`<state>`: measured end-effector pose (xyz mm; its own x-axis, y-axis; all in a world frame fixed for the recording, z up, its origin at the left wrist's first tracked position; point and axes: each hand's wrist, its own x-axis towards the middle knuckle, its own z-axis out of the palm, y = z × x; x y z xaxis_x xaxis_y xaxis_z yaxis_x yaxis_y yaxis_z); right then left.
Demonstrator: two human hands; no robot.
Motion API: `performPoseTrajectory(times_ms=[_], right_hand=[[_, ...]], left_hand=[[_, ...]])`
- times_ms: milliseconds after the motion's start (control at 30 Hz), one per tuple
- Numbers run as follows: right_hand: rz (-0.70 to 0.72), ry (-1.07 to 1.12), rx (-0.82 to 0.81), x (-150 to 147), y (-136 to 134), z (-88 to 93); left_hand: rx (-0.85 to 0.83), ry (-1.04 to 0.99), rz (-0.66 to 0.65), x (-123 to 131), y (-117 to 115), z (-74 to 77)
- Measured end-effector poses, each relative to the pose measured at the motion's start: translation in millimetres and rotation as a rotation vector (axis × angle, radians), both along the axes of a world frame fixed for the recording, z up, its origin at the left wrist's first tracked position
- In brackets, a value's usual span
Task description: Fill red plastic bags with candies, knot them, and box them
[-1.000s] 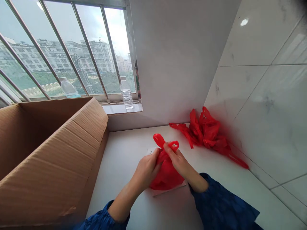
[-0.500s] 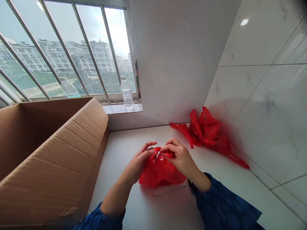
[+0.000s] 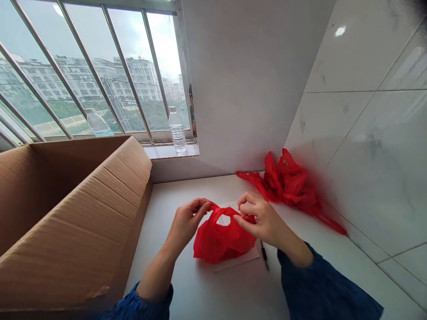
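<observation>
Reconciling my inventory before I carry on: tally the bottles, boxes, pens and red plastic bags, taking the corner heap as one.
Plastic bottles: 2
Cardboard box: 1
Pen: 1
Held red plastic bag: 1
Heap of red plastic bags: 1 (bags inside it uncountable)
Total: 6

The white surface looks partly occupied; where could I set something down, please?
Bare patches lie between the cardboard box and left hand, and between the right sleeve and tiled wall. It's crowded around the red bag and red heap.
</observation>
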<state>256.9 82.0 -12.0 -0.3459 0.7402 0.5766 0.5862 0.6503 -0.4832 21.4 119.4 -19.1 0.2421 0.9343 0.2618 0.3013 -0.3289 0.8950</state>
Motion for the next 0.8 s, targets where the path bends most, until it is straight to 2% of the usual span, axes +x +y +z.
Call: performPoseTrajectory(times_ms=[100, 167, 267, 400, 467, 533, 600, 633, 733, 800], right_hand=[[0.07, -0.069, -0.241, 25, -9, 8.7], [0.072, -0.11, -0.357, 41, -14, 10.4], [0.056, -0.112, -0.44, 57, -19, 10.5], [0.09, -0.044, -0.502, 59, -19, 14.5], [0.126, 0.026, -0.519, 56, -16, 16.9], [0.193, 0.109, -0.521, 53, -8, 15.4], [0.226, 0.153, -0.52, 50, 3, 7.6], [0.189, 0.144, -0.514, 49, 10, 1.2], [-0.049, 0.03, -0.483, 41, 26, -24.2], [-0.108, -0.046, -0.484, 33, 31, -41.6]], left_hand=[[0.076, 0.14, 0.179, -16, 10, -2.6], [0.081, 0.171, 0.229, -24, 17, -6.3], [0.086, 0.172, 0.266, -29, 26, -14.4], [0.105, 0.125, 0.29, -24, 31, -20.9], [0.108, 0.082, 0.25, -19, 29, -19.6], [0.082, 0.008, 0.143, -16, 26, -17.1], [0.012, -0.072, 0.027, -18, 23, -15.7], [-0.04, -0.085, -0.008, -21, 22, -15.9], [-0.182, 0.11, -0.035, -36, 18, -19.2], [-0.213, 0.349, -0.098, -43, 13, -22.8]])
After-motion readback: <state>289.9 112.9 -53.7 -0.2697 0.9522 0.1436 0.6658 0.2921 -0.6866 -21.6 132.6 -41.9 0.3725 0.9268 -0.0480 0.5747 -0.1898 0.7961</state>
